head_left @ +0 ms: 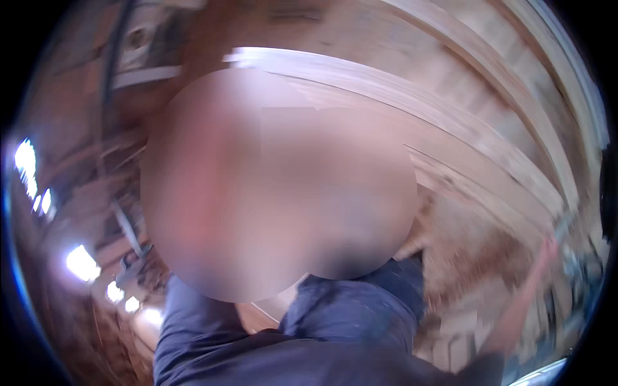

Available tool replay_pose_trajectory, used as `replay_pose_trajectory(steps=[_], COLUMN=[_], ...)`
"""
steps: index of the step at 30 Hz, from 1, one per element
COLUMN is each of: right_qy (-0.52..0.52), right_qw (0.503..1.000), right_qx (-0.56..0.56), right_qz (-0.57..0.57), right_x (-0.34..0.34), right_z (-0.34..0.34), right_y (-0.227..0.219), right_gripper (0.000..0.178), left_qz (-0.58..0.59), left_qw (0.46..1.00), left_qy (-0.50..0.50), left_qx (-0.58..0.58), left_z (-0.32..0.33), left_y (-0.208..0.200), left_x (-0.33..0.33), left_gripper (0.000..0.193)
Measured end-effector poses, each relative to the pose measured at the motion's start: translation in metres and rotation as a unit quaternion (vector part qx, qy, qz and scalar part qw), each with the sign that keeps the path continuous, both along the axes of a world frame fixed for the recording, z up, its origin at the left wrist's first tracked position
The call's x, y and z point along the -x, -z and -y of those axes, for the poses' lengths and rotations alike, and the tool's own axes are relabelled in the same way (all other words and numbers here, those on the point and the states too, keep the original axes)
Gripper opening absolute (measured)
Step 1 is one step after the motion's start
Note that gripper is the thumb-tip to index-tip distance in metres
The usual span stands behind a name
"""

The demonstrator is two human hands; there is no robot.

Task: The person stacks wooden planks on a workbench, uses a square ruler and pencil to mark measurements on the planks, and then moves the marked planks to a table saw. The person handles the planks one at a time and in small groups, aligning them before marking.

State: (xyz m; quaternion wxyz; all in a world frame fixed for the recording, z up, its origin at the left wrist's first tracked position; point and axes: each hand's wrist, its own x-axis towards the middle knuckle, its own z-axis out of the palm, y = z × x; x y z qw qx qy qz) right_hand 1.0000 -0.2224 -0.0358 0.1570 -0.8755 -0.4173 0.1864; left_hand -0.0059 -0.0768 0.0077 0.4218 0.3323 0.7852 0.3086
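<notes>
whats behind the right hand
Just beyond the right hand, long pale boards show, blurred. Whatever the hand itself covers cannot be seen, and the blur leaves any grip unclear.

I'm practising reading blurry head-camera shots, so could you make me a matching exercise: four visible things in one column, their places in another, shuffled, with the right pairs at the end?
Things
1. right hand
2. bright white lights
3. dark blue clothing
4. long pale board

Places
A. at the lower edge, around the middle
B. sweeping from the upper middle toward the right
C. near the right edge, at the end of a bare forearm
D. down the left side, in several separate spots

Right pairs: 1-C, 2-D, 3-A, 4-B.
</notes>
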Motion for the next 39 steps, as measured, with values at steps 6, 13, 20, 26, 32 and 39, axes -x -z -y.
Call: replay_pose_trajectory(steps=[6,13,20,26,32,39], right_qy=[-0.007,-0.030,-0.074,-0.030,-0.058,0.048], right_qw=[1.000,0.995,0.994,0.999,0.981,0.997], right_qx=[-0.011,0.056,0.018,0.033,0.019,-0.047], right_qz=[0.024,0.073,0.080,0.008,0.185,-0.039], right_x=[0.033,0.001,-0.028,-0.015,-0.022,0.052], right_z=[0.017,-0.008,-0.004,-0.011,-0.010,-0.096], right_y=[-0.031,0.013,0.009,0.015,-0.037,-0.010], right_gripper=[0.033,0.031,0.029,0.033,0.034,0.026], left_qz=[-0.053,-0.076,-0.139,-0.281,-0.405,-0.052], left_qw=[0.998,0.997,0.989,0.958,0.912,0.993], left_qy=[0.028,0.030,0.015,0.022,0.070,0.097], left_qx=[0.034,0.018,0.041,0.062,-0.011,-0.045], left_z=[0.015,0.006,0.003,0.003,-0.068,-0.066], left_y=[-0.036,-0.021,-0.002,-0.009,0.024,0.074], left_x=[0.058,0.004,-0.008,-0.006,-0.011,0.135], left_gripper=[0.068,0.074,0.075,0.073,0.047,0.059])
